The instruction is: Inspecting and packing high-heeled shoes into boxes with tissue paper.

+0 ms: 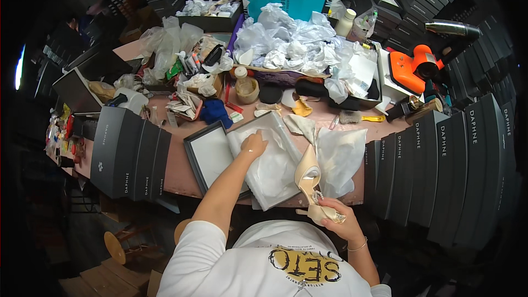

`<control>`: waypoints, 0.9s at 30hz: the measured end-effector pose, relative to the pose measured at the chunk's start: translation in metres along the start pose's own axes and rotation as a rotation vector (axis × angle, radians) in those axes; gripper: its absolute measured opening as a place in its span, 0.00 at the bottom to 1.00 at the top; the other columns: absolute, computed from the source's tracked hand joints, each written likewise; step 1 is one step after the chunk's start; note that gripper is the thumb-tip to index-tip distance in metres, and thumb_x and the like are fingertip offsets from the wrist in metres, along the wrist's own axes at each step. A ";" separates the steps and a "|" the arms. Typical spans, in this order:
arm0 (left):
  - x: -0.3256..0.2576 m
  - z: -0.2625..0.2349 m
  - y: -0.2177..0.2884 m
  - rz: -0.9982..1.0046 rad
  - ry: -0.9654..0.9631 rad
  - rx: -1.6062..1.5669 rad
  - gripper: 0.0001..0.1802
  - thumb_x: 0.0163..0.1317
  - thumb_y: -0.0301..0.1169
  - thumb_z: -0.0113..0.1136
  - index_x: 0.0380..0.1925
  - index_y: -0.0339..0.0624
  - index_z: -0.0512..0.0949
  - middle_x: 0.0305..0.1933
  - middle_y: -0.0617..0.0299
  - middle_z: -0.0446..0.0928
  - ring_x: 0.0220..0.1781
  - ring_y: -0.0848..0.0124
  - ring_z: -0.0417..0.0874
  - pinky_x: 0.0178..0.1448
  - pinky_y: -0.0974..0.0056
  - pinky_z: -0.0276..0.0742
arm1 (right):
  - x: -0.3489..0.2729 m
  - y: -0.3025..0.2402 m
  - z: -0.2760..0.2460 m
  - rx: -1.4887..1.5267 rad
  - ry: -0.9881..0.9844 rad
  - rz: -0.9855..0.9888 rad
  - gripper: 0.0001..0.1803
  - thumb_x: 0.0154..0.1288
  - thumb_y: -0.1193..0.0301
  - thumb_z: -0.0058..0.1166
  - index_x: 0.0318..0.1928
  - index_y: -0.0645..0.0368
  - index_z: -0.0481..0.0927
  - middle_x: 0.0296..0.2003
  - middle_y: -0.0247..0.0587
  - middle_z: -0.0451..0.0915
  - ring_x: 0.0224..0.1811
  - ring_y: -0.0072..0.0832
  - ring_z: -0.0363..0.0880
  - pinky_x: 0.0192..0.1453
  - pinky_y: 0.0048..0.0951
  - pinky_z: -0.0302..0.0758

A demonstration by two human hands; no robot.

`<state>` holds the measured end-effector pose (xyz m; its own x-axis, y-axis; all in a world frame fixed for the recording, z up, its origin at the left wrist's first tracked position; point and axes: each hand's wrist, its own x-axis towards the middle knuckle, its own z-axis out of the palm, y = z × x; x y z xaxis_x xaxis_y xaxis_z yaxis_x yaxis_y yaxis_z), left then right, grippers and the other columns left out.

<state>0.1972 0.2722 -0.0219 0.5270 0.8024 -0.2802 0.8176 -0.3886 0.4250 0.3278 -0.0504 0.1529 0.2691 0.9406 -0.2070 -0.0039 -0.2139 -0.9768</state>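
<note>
My left hand lies on crumpled white tissue paper that lines an open shoe box, its fingers partly stretched over the sheet. In my right hand is a beige high-heeled shoe, gripped near the heel end, with a sparkling strap and the pointed toe facing away from me. A loose sheet of pale wrapping paper spreads on the table to the right of the shoe. Left of the lined box, touching it, rests a dark-edged box lid with a white inside.
Dark shoe boxes stand in rows at left and right. A tray heaped with crumpled paper fills the back. Nearby are a jar, a yellow-handled brush, a blue cloth and an orange device.
</note>
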 end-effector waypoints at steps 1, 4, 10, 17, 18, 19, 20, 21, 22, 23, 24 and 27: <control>0.001 0.003 0.004 -0.063 -0.005 -0.003 0.15 0.59 0.37 0.59 0.38 0.36 0.76 0.39 0.45 0.80 0.44 0.50 0.82 0.47 0.49 0.76 | -0.005 0.004 -0.003 0.050 0.042 0.020 0.25 0.53 0.75 0.61 0.54 0.65 0.76 0.54 0.46 0.75 0.56 0.31 0.74 0.62 0.29 0.67; 0.005 0.034 -0.018 -0.011 0.136 -0.069 0.13 0.59 0.37 0.58 0.35 0.38 0.75 0.34 0.44 0.80 0.38 0.48 0.82 0.42 0.49 0.77 | -0.008 0.015 -0.007 0.206 0.170 0.040 0.24 0.56 0.72 0.60 0.54 0.67 0.76 0.54 0.47 0.76 0.57 0.29 0.73 0.62 0.28 0.67; -0.067 -0.066 0.002 -0.084 0.126 -0.837 0.11 0.67 0.38 0.54 0.35 0.40 0.74 0.25 0.61 0.77 0.24 0.68 0.80 0.30 0.66 0.77 | 0.006 0.023 -0.013 1.175 0.367 -0.017 0.35 0.60 0.53 0.53 0.60 0.66 0.66 0.53 0.54 0.74 0.54 0.48 0.76 0.53 0.43 0.81; -0.106 -0.235 -0.005 0.240 0.552 -0.970 0.14 0.70 0.35 0.50 0.28 0.38 0.73 0.24 0.69 0.71 0.28 0.79 0.73 0.35 0.73 0.71 | 0.026 0.030 -0.011 1.761 0.238 -0.114 0.32 0.62 0.49 0.50 0.59 0.58 0.70 0.56 0.54 0.72 0.55 0.53 0.75 0.48 0.38 0.84; -0.111 -0.248 0.000 0.265 0.597 -0.779 0.14 0.70 0.34 0.51 0.26 0.37 0.72 0.24 0.70 0.70 0.27 0.80 0.72 0.33 0.73 0.69 | 0.029 0.028 -0.008 1.772 0.280 -0.084 0.31 0.62 0.49 0.50 0.58 0.57 0.71 0.55 0.50 0.73 0.53 0.51 0.75 0.46 0.37 0.84; -0.114 -0.256 0.002 0.279 0.641 -0.585 0.15 0.70 0.33 0.52 0.24 0.37 0.72 0.23 0.70 0.69 0.26 0.80 0.70 0.32 0.72 0.67 | 0.033 0.024 -0.005 1.781 0.319 -0.048 0.30 0.62 0.49 0.50 0.57 0.56 0.73 0.54 0.47 0.75 0.52 0.50 0.76 0.44 0.35 0.85; -0.109 -0.254 0.008 0.317 0.669 -0.447 0.12 0.65 0.28 0.57 0.24 0.34 0.71 0.22 0.68 0.68 0.24 0.79 0.65 0.30 0.71 0.64 | 0.037 0.022 -0.002 1.789 0.360 -0.012 0.29 0.61 0.49 0.50 0.56 0.55 0.74 0.53 0.44 0.76 0.51 0.48 0.76 0.42 0.34 0.85; -0.106 -0.247 0.023 0.329 0.658 -0.425 0.11 0.62 0.27 0.59 0.24 0.34 0.72 0.23 0.66 0.68 0.24 0.78 0.66 0.30 0.70 0.64 | 0.039 0.023 0.001 1.783 0.370 -0.004 0.29 0.62 0.49 0.50 0.56 0.55 0.74 0.52 0.44 0.76 0.51 0.48 0.76 0.42 0.34 0.85; -0.105 -0.238 0.040 0.343 0.645 -0.405 0.10 0.60 0.26 0.62 0.24 0.34 0.72 0.23 0.65 0.68 0.24 0.77 0.66 0.30 0.70 0.65 | 0.040 0.024 0.002 1.776 0.381 0.000 0.29 0.62 0.49 0.50 0.56 0.55 0.74 0.52 0.43 0.76 0.52 0.48 0.76 0.42 0.34 0.85; -0.106 -0.230 0.050 0.347 0.615 -0.394 0.09 0.58 0.26 0.63 0.25 0.34 0.72 0.24 0.63 0.69 0.24 0.76 0.68 0.30 0.69 0.65 | 0.038 0.026 0.003 1.771 0.389 -0.009 0.29 0.62 0.48 0.49 0.56 0.55 0.74 0.52 0.43 0.76 0.52 0.47 0.76 0.42 0.34 0.85; -0.105 -0.221 0.055 0.344 0.578 -0.388 0.08 0.55 0.25 0.63 0.25 0.34 0.73 0.25 0.61 0.70 0.25 0.74 0.69 0.30 0.69 0.66 | 0.035 0.024 0.003 1.746 0.363 -0.009 0.30 0.62 0.48 0.49 0.56 0.55 0.74 0.52 0.43 0.76 0.52 0.48 0.76 0.41 0.34 0.85; -0.094 -0.179 0.053 0.441 0.466 -0.374 0.06 0.53 0.22 0.61 0.29 0.35 0.73 0.30 0.57 0.72 0.26 0.66 0.73 0.32 0.64 0.70 | 0.019 0.017 -0.004 1.665 0.134 -0.085 0.33 0.61 0.47 0.49 0.57 0.60 0.72 0.53 0.49 0.75 0.53 0.53 0.74 0.42 0.38 0.84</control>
<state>0.1496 0.2574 0.1814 0.5672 0.7488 0.3429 0.3753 -0.6056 0.7018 0.3365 -0.0371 0.1329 0.3971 0.8874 -0.2343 -0.9117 0.4107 0.0102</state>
